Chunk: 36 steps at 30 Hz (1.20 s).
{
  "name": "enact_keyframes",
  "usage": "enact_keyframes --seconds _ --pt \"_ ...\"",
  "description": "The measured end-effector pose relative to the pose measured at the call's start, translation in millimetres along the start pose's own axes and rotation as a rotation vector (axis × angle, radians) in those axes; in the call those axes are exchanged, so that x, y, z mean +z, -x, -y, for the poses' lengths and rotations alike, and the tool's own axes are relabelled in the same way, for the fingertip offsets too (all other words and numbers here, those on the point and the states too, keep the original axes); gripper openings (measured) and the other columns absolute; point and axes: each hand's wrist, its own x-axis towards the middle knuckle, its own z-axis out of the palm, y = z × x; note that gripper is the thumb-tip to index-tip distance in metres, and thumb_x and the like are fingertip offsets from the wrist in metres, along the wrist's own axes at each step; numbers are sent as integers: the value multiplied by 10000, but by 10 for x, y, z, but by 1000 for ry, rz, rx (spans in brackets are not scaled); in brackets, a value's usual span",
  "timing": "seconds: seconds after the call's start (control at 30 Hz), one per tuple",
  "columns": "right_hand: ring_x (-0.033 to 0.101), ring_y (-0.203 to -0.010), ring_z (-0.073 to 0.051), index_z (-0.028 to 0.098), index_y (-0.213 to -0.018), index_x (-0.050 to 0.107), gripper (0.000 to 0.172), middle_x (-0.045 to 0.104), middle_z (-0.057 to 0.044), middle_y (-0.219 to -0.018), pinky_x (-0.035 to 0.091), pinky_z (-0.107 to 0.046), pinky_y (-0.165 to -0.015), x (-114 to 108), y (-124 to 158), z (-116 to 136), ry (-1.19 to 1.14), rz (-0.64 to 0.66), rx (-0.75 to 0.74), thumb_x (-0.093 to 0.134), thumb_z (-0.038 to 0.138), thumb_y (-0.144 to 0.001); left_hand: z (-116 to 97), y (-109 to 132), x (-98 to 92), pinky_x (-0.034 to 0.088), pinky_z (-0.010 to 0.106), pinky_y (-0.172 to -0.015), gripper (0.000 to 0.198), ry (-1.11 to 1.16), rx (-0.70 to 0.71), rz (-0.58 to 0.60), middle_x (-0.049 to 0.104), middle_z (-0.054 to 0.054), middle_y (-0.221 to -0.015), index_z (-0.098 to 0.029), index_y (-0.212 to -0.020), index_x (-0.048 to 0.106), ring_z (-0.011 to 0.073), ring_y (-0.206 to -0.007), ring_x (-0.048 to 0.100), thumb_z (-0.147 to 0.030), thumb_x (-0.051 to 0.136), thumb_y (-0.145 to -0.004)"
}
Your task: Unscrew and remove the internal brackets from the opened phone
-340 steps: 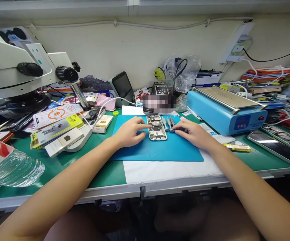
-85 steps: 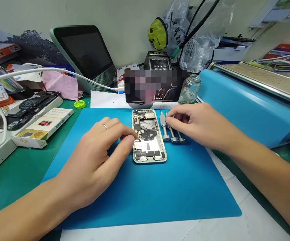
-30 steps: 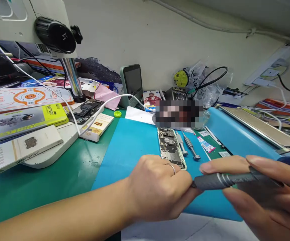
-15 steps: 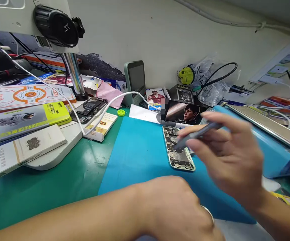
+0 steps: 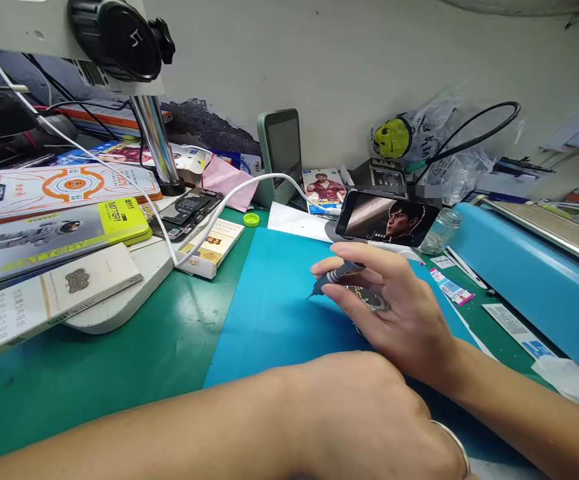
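A dark grey screwdriver (image 5: 339,272) is pinched in my right hand (image 5: 394,307), its thin tip pointing down and left over the blue mat (image 5: 274,287). Behind that hand lies an opened phone (image 5: 367,295), mostly covered by the fingers and palm. My left hand (image 5: 369,413), wearing a ring, crosses the bottom of the view with its back up; its fingers are out of sight. A phone with a lit picture (image 5: 387,219) leans at the mat's far edge.
On the left are a yellow-and-grey battery box (image 5: 54,237), a white carton (image 5: 54,293) and another opened phone (image 5: 189,212). A metal stand post (image 5: 157,143) rises behind them. A blue case (image 5: 534,280) and a glass jar (image 5: 441,230) stand right.
My right hand has moved left with the screwdriver, from above the opened phone to over the bare mat, and now covers most of that phone. The camera view has shifted somewhat.
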Motion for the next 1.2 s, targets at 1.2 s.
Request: enact_keyframes --seconds 1.2 --pt "854 -957 -241 410 -1415 657 487 857 7 -1050 771 -387 -816 -735 469 -134 -16 -582 206 787 183 -1004 491 118 309 289 261 -453 137 128 -761 -504 416 -121 -534 -214 -988 759 80 -419 338 -205 627 -1021"
